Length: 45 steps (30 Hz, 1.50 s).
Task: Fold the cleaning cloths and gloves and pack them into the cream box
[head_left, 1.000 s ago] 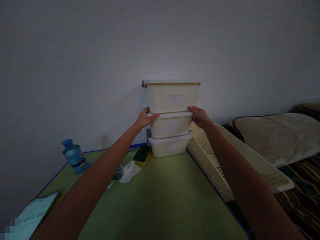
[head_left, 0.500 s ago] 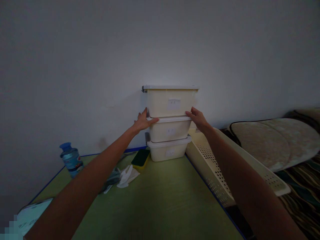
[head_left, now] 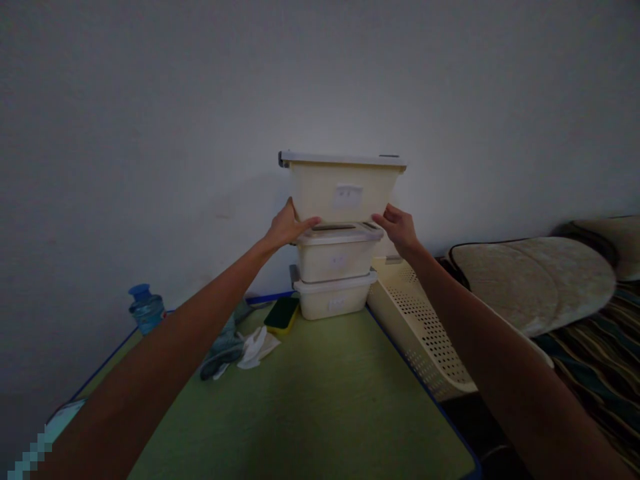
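Observation:
Between my two hands is a cream storage box [head_left: 370, 190] with a light lid and a paper label on its front. My left hand [head_left: 287, 225] grips its lower left corner, thumb along the front. At the lower right corner my right hand [head_left: 397, 225] holds it the same way. The box is raised a little above a second lidded box [head_left: 320, 263], whose lid top now shows. Under that one stands a third lidded box [head_left: 320, 303], resting on the green table. The fingers beneath the held box are partly hidden.
On the green table [head_left: 310, 400] lie a green and yellow sponge [head_left: 281, 316], a white crumpled bag [head_left: 257, 350] and a grey-green cloth [head_left: 225, 348]. A blue water bottle [head_left: 147, 311] stands left. A perforated cream basket [head_left: 400, 320] sits right, beside cushions [head_left: 530, 280]. The wall is close behind.
The top box has risen off the stack, lifted by both hands, and a gap has opened above the middle box. My view has shifted slightly.

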### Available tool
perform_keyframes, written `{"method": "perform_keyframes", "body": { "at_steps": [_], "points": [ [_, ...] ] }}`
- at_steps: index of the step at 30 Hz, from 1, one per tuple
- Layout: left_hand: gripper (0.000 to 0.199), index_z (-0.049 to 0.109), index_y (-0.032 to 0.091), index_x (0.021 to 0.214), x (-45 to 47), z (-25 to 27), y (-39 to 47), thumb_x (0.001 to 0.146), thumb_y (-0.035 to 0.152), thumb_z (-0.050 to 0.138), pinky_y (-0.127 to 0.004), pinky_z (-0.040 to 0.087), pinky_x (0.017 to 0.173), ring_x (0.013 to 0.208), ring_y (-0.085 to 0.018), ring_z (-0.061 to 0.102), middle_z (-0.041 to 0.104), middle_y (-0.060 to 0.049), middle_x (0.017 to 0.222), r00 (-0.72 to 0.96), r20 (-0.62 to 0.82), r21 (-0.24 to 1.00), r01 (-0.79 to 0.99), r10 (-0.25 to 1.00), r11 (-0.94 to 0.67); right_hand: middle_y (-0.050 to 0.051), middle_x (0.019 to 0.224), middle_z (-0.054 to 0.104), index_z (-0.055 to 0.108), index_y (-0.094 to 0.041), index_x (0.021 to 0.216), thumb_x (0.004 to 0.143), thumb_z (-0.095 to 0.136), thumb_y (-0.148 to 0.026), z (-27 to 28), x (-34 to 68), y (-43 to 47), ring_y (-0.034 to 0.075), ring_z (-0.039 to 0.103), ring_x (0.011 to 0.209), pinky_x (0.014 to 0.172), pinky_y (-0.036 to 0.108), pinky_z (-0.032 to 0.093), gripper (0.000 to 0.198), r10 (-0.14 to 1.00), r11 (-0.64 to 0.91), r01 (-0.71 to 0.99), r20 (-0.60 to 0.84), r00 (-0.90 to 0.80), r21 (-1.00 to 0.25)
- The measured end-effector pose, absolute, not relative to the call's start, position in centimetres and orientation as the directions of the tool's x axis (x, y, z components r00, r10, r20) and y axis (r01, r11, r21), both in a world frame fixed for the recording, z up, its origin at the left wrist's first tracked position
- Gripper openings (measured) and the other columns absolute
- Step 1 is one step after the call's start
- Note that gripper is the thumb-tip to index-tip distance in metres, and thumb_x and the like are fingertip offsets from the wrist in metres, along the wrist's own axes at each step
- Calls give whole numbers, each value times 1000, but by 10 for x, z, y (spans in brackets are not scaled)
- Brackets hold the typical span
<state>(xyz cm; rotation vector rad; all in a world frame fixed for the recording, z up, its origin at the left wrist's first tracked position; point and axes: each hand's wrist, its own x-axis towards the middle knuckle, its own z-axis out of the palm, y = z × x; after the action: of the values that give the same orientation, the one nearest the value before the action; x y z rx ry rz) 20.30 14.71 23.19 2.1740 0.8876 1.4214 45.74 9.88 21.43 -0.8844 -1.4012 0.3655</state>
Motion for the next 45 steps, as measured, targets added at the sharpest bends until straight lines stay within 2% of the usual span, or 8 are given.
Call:
{"method": "perform_keyframes", "body": {
  "at_steps": [3,6,15,20,23,31,37,45],
  "points": [
    [56,46,8,115,202,236,131,68,30,66,-41,40,91,108,-27,53,56,-17,118,238,749,555,283,618,-782,6,108,64,60,-16,104,63,68,-39,222,454,80,21,57,102,95,39,41,47,613,728,295,780,125,-619],
    [52,47,9,113,198,232,112,69,30,65,-40,42,90,105,-25,55,58,-15,115,239,787,520,238,568,-820,6,110,64,60,-16,106,67,67,-35,221,448,53,21,58,104,96,41,41,45,594,734,322,795,121,-598],
    [49,46,14,114,171,172,35,71,30,63,-41,37,95,113,-26,48,53,-14,122,250,766,529,277,592,-802,5,104,67,63,-20,99,59,74,-26,181,425,-40,23,63,96,90,44,49,42,754,560,327,631,182,-762],
    [48,47,15,106,160,125,0,66,31,67,-43,40,90,105,-27,53,58,-12,110,221,644,648,350,732,-676,7,90,71,67,-18,81,56,75,-28,153,415,-82,28,65,88,81,45,53,28,846,389,394,493,206,-833],
    [49,47,15,104,155,99,-11,64,31,70,-43,39,91,106,-28,53,58,-12,109,215,573,714,342,791,-610,7,90,71,66,-18,75,56,75,-28,132,412,-95,28,66,86,80,44,53,23,887,298,387,402,225,-873],
    [61,46,16,108,154,35,-17,55,29,75,-44,37,95,111,-29,50,57,-11,113,215,363,888,216,907,-407,7,102,68,65,-18,84,53,74,-25,69,414,-101,28,63,95,88,46,49,33,947,157,281,225,228,-947],
    [59,49,14,108,152,1,-18,56,27,75,-44,36,97,114,-29,48,57,-12,115,239,279,938,141,930,-317,8,100,68,63,-18,85,49,76,-22,33,412,-99,29,62,98,92,48,45,38,962,80,147,115,247,-986],
    [59,48,15,107,152,-21,-21,56,24,75,-44,42,93,107,-27,55,59,-10,112,271,146,984,61,952,-169,9,105,67,61,-18,96,51,75,-19,10,411,-101,27,62,98,93,45,46,47,967,66,130,95,236,-989]
  ]
}}
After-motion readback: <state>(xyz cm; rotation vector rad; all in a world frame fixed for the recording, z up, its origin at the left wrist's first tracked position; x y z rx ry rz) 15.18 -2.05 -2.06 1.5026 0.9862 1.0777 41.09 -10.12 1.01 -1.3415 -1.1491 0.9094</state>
